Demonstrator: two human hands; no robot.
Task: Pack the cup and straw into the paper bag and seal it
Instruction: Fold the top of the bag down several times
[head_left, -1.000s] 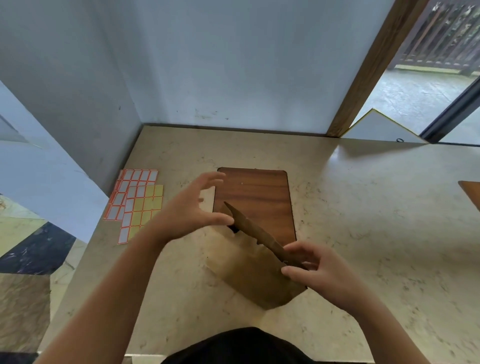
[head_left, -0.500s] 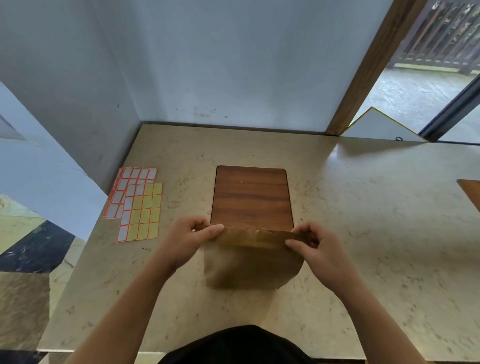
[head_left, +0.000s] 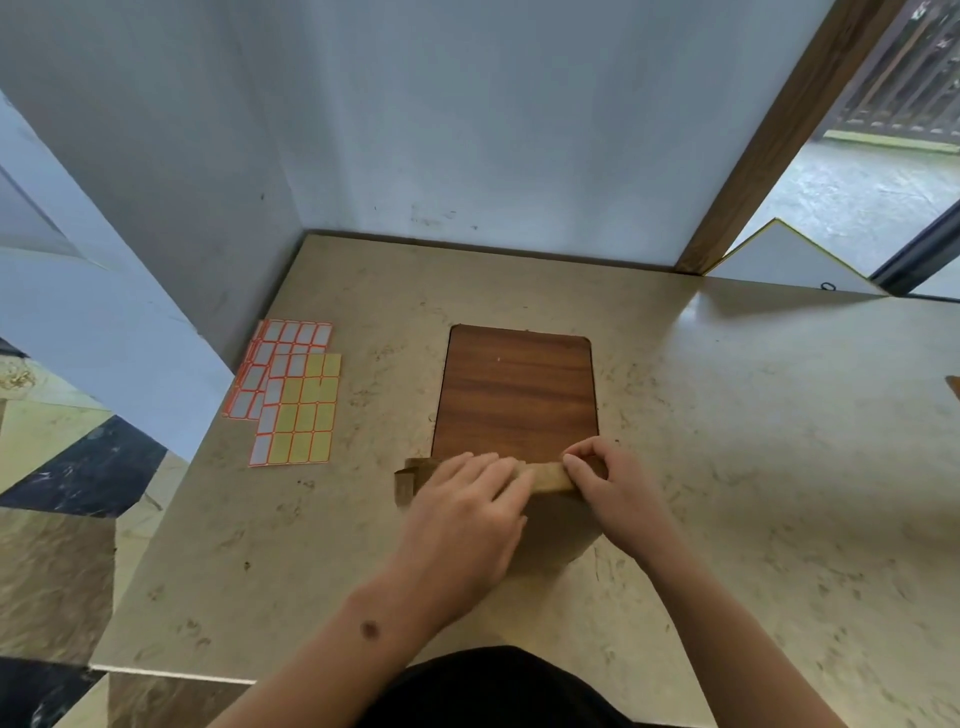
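Paper bag (head_left: 550, 525) lying flat at lower centre of the frame on the beige desk (head_left: 753, 441), top edge folded over into a band just below the brown wooden board (head_left: 515, 395). Left hand (head_left: 467, 525) spread flat, fingers straight, pressing down on the fold and the bag's left part. Right hand (head_left: 608, 480) curled, pinching the fold's right end. Cup and straw not visible. Sheets of orange and yellow labels (head_left: 291, 389) at centre left, well apart from the bag.

The paper bag (head_left: 551, 478) is brown, the board (head_left: 517, 395) is dark brown with wood stripes, and the stickers (head_left: 291, 389) are yellow, white and orange.
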